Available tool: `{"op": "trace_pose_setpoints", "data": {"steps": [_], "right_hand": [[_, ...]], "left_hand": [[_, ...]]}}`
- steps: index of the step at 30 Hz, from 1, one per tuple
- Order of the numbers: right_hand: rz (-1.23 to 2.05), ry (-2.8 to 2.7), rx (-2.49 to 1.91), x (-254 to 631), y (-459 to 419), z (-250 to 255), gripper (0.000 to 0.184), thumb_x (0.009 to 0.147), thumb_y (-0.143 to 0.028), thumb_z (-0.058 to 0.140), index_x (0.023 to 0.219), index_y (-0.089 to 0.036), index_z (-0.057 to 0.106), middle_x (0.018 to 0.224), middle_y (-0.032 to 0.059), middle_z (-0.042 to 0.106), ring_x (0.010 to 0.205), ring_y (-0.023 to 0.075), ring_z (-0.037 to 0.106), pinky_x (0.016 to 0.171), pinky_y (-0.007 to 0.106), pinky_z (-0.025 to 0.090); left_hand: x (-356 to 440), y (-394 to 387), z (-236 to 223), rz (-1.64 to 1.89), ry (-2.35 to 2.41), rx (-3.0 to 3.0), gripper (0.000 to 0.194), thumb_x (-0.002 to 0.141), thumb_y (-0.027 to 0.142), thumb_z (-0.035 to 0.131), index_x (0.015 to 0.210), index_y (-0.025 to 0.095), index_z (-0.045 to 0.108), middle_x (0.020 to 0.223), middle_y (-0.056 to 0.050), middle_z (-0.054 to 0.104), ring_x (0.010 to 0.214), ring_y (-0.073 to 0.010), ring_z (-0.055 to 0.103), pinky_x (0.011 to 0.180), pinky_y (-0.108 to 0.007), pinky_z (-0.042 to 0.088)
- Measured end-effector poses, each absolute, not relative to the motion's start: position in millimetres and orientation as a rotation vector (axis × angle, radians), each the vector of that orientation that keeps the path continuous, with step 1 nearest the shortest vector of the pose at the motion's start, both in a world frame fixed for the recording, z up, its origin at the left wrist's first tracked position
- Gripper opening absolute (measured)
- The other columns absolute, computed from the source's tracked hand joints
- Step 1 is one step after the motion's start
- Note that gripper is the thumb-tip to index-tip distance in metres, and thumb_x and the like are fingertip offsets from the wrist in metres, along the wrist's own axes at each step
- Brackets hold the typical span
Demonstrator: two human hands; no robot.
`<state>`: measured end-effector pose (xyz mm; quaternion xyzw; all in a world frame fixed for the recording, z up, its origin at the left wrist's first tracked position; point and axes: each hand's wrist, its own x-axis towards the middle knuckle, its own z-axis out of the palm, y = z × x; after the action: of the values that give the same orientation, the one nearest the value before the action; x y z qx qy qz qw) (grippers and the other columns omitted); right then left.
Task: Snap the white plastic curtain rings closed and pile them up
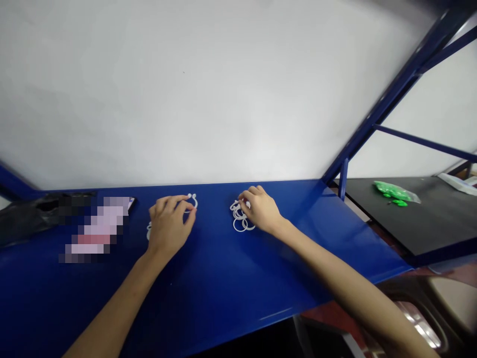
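Observation:
A white open ring (196,203) with small balls at its ends is pinched between the thumb and forefinger of my left hand (167,219). Beside that palm, partly hidden behind it, another white piece (148,231) lies on the blue tabletop. My right hand (261,209) curls over a small heap of white rings (240,225), its thumb and fingertips closed around one at the top of the heap. The fingers cover part of the heap, so the exact grip is hard to see.
A phone (99,226) with a blurred-out screen and a black bag (26,219) lie at the left of the blue table (223,288). Blue frame bars (372,117) rise at the right. Beyond them, a black table (421,219) holds a clear bag of green pieces (395,191).

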<state>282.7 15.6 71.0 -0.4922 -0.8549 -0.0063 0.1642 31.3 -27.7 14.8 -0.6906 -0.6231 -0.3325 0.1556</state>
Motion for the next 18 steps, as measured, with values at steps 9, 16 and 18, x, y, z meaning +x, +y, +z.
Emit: {"op": "trace_pose_setpoints", "data": {"steps": [9, 16, 18], "right_hand": [[0.907, -1.869, -0.876, 264.7, -44.0, 24.9, 0.015, 0.099, -0.033, 0.056, 0.103, -0.019, 0.058, 0.083, 0.0008, 0.069, 0.073, 0.0128, 0.067, 0.07, 0.026, 0.054], [0.701, -1.89, -0.861, 274.8, -42.8, 26.2, 0.011, 0.098, -0.026, 0.056, 0.103, -0.019, 0.061, 0.081, 0.0015, 0.069, 0.071, 0.0125, 0.066, 0.069, 0.025, 0.054], [0.638, -1.922, -0.844, 277.2, -41.4, 25.8, 0.012, 0.098, -0.026, 0.056, 0.103, -0.017, 0.062, 0.08, 0.0017, 0.068, 0.07, 0.0125, 0.065, 0.068, 0.025, 0.053]], "left_hand": [[93.9, -66.0, 20.3, -1.289, -1.294, -2.365, 0.008, 0.09, 0.016, 0.06, 0.088, 0.022, 0.064, 0.096, -0.004, 0.066, 0.096, -0.0204, 0.06, 0.086, -0.036, 0.052], [88.8, -63.9, 18.3, -1.525, -1.594, -2.317, 0.022, 0.095, 0.029, 0.057, 0.115, 0.021, 0.059, 0.113, -0.009, 0.063, 0.098, -0.0188, 0.065, 0.085, -0.034, 0.055], [85.4, -62.1, 19.5, -1.565, -1.882, -2.295, 0.029, 0.096, 0.04, 0.053, 0.118, 0.022, 0.06, 0.112, -0.008, 0.068, 0.091, -0.0187, 0.068, 0.078, -0.032, 0.057]]}}
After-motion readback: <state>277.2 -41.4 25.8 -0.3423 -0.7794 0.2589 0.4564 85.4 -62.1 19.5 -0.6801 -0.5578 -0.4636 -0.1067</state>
